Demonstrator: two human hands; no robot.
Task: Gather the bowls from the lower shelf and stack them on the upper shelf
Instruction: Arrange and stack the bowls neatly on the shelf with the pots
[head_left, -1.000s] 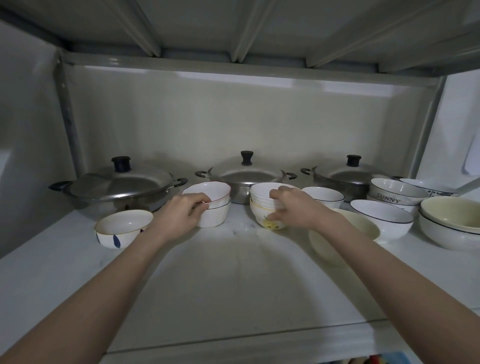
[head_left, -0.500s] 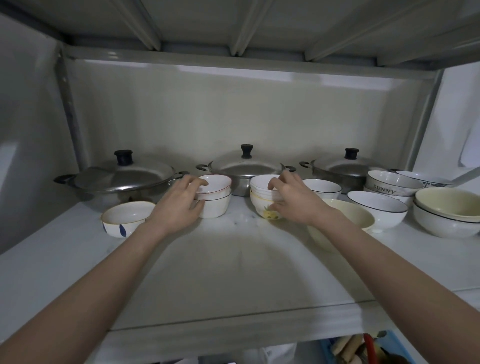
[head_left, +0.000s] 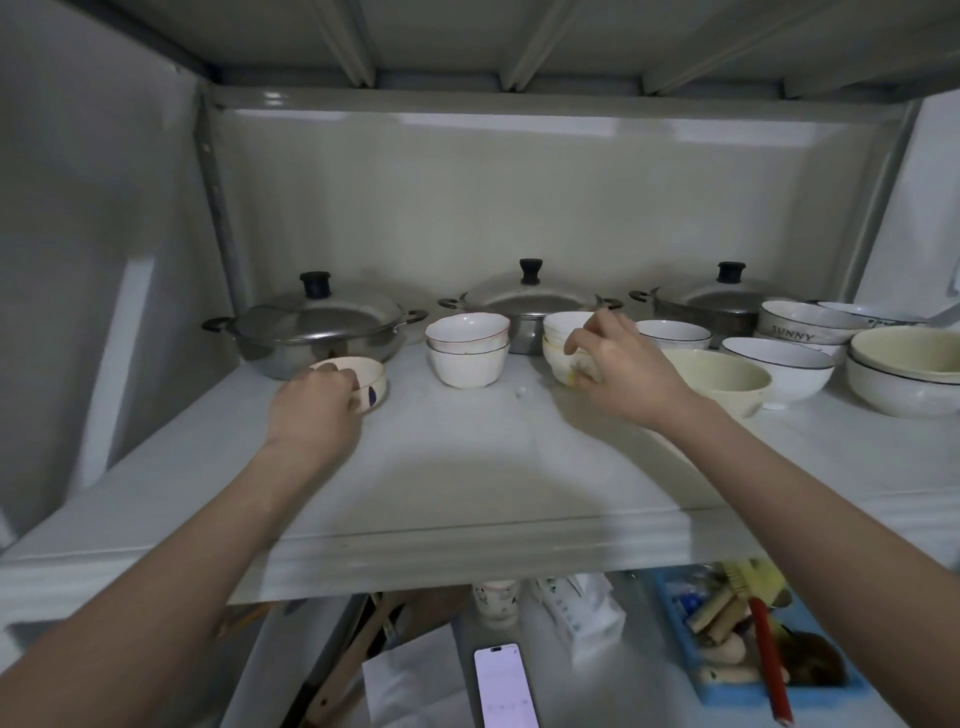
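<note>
On the white shelf (head_left: 467, 467), my left hand (head_left: 311, 410) is closed over the near rim of a small white bowl with a blue mark (head_left: 373, 383) at the left. A stack of two white bowls (head_left: 467, 348) stands free between my hands. My right hand (head_left: 618, 369) grips a stack of small bowls with a yellow flower print (head_left: 563, 335); its fingers curl over the rim and its thumb presses the side.
Three lidded steel pots (head_left: 311, 332) (head_left: 530, 306) (head_left: 722, 306) line the back. At the right stand a cream bowl (head_left: 727, 376), a dark-rimmed white bowl (head_left: 779, 364), a "SUNNY" bowl (head_left: 800, 325) and large stacked bowls (head_left: 904, 369). Below lie a phone (head_left: 504, 686) and a blue basket (head_left: 753, 639).
My left hand has let go of the two-bowl stack and moved left onto the blue-marked bowl. My right hand stays on the flowered stack. The view has tilted down.
</note>
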